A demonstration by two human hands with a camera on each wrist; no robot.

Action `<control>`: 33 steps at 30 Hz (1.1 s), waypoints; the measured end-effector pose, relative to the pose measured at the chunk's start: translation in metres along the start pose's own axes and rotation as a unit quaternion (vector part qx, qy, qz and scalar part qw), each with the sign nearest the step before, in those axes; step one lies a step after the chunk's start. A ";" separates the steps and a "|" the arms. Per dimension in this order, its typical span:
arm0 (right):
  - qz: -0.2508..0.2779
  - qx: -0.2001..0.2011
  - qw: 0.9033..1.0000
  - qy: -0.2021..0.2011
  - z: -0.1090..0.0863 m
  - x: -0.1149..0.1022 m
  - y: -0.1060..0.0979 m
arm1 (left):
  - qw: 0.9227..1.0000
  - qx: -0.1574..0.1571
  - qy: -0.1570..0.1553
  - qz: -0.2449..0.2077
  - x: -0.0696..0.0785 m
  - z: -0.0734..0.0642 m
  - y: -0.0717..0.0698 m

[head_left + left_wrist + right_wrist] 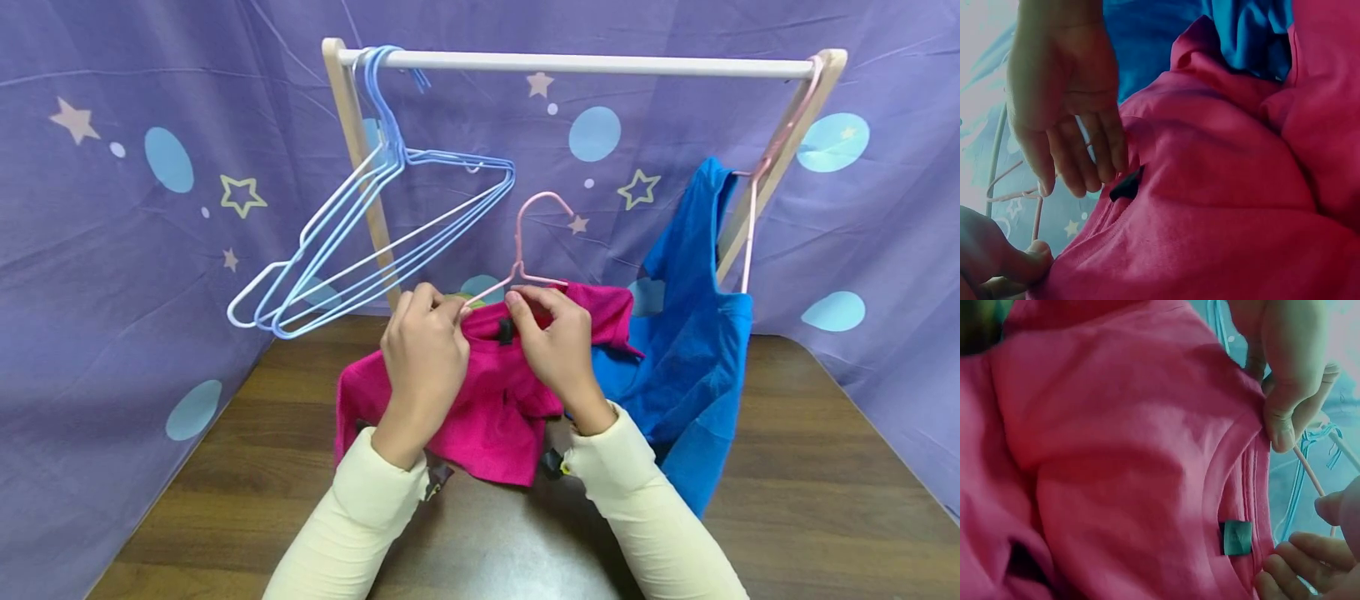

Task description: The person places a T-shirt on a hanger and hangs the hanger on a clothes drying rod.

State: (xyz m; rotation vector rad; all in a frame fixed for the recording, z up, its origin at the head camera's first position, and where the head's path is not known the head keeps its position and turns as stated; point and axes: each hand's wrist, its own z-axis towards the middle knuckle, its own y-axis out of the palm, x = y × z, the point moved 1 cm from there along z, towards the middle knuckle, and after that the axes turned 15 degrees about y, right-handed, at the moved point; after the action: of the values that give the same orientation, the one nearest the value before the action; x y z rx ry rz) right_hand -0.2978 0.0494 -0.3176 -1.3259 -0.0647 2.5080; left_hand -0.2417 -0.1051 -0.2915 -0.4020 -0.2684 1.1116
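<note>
A bright pink T-shirt (pixel 487 433) hangs in front of me, its neckline with a dark label (pixel 506 332) facing up. A pink wire hanger (pixel 518 237) stands with its hook up at the neckline, its lower part hidden by the shirt. My left hand (pixel 427 354) pinches the collar at the left shoulder, where the hanger's left arm runs to the fingertips. At the collar near the label is my right hand (pixel 562 342); in the left wrist view its fingers (pixel 1091 150) extend loosely along the neckline, thumb apart from them.
Behind stands a clothes rack with a white rail (pixel 585 63). Several blue and white hangers (pixel 450 233) hang at its left end. A blue garment (pixel 675 350) hangs on another pink hanger (pixel 752 208) at the right. Below is a wooden table (pixel 817 467).
</note>
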 end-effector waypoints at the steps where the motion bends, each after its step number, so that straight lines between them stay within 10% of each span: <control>1: 0.024 -0.013 0.999 0.034 0.000 0.001 0.001 | 1.000 -0.001 -0.002 0.001 0.000 0.000 0.000; 5: 0.166 -0.061 0.969 0.170 0.002 0.003 0.004 | 1.000 -0.007 -0.007 -0.002 -0.001 -0.001 0.001; 11: 0.396 -0.106 0.867 0.283 0.004 0.002 0.005 | 0.999 -0.028 -0.016 -0.006 0.000 -0.002 0.001; 20: 0.548 -0.158 0.731 0.375 0.006 0.000 0.000 | 0.997 -0.072 -0.021 -0.006 0.002 0.000 0.000; 26: 0.583 -0.155 0.689 0.401 0.006 -0.002 0.001 | 0.994 -0.111 -0.020 -0.009 0.002 0.001 -0.001; 33: 0.587 -0.169 0.680 0.405 0.004 -0.004 0.002 | 0.986 -0.166 -0.027 -0.019 -0.002 0.004 -0.007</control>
State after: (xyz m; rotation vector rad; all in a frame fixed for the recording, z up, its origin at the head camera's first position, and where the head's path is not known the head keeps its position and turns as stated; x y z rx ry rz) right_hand -0.2997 0.0470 -0.3127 -3.3324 0.8015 2.3224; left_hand -0.2383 -0.1089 -0.2849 -0.6602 -0.5110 1.0420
